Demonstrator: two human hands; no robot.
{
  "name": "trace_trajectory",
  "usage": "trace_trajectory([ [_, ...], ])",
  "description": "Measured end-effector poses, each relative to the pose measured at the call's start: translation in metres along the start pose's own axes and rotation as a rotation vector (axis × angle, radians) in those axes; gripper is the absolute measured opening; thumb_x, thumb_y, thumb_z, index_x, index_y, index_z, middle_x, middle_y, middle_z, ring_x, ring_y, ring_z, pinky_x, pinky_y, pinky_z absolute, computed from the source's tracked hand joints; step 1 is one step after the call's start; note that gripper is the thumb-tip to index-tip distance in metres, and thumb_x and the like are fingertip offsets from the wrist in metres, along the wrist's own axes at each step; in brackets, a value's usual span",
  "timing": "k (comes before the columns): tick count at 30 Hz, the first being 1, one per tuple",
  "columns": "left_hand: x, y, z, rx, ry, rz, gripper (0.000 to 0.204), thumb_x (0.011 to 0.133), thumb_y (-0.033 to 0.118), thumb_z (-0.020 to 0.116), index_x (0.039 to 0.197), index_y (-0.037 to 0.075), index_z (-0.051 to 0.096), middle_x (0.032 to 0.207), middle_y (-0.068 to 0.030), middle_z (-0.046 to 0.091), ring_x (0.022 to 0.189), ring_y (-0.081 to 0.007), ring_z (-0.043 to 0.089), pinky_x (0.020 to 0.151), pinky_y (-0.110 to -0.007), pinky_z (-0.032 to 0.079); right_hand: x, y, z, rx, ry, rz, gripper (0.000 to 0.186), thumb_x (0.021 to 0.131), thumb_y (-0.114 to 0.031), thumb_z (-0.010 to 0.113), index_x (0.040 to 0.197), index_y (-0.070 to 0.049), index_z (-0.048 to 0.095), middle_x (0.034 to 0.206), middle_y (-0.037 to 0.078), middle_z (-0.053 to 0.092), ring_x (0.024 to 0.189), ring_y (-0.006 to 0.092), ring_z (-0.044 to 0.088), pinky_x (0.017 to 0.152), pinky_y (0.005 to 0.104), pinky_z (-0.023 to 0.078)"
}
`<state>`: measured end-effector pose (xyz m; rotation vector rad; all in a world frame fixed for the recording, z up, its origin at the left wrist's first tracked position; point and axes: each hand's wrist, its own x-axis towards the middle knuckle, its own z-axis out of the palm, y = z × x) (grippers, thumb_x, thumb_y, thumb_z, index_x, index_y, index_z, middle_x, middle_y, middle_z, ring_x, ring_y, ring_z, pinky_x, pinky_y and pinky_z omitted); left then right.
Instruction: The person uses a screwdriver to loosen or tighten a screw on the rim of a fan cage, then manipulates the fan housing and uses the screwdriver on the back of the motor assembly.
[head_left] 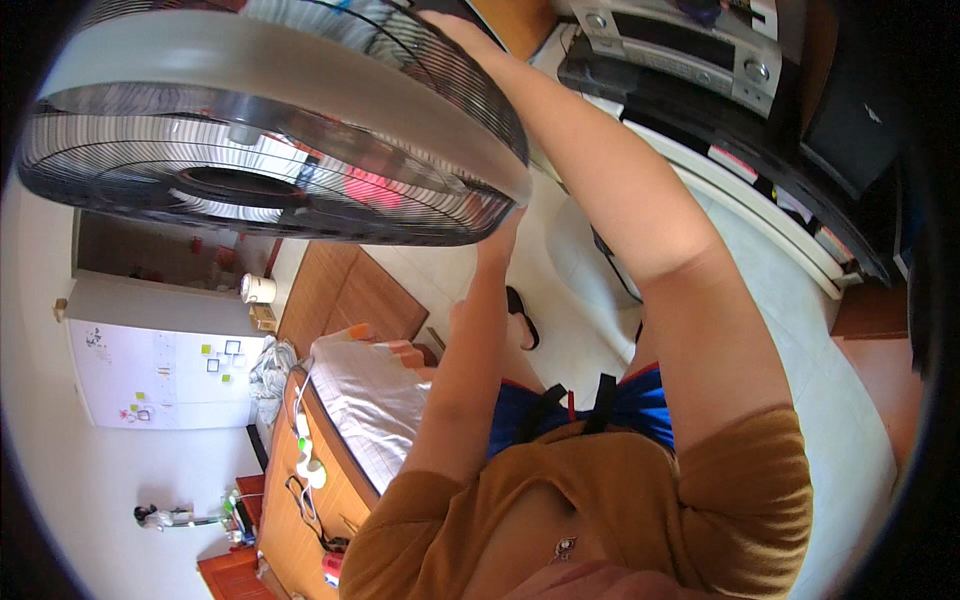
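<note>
A large round electric fan [280,65] with a silver-grey rim and black wire grilles fills the upper left, close in front of me. My left hand [503,232] reaches up to the right lower edge of its rim; the fingers are hidden behind the fan. Stretched along the fan's right side, my right arm ends in my right hand [448,24] at the back of the grille near the top of the view. Its fingers are covered by the fan, so their grip does not show.
Right of my arm, a silver stereo unit [680,55] stands on a black shelf [730,130] with a white edge. A wooden table [330,440] with a white cloth [370,395], cables and a power strip is at the lower left. Behind it stands a white refrigerator [170,375].
</note>
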<state>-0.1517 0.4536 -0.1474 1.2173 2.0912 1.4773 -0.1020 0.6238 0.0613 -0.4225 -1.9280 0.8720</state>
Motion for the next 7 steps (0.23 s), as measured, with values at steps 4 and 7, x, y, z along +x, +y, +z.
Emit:
trace_trajectory([
  [4, -0.050, -0.024, -0.058, -0.118, 0.097, -0.113, 0.078, 0.075, 0.011, 0.072, 0.137, 0.004, 0.024, 0.126, -0.0148, 0.042, 0.111, -0.0262, 0.049, 0.080, -0.035, 0.049, 0.008, 0.009, 0.010, 0.131, -0.028, -0.030, 0.042, 0.069, -0.027, 0.068, 0.105, -0.006, 0.058, 0.097, 0.018, 0.064, 0.093, 0.0305, 0.062, 0.082, 0.0370, 0.047],
  [7, -0.080, -0.034, -0.107, -0.063, 0.244, -0.183, 0.078, 0.076, 0.011, 0.071, 0.139, 0.007, 0.025, 0.126, -0.0152, 0.042, 0.108, -0.0250, 0.051, 0.079, -0.033, 0.049, 0.006, -0.027, 0.033, 0.043, 0.059, -0.017, 0.038, 0.078, -0.029, 0.060, 0.109, -0.007, 0.057, 0.100, 0.018, 0.063, 0.097, 0.0298, 0.060, 0.085, 0.0367, 0.045],
])
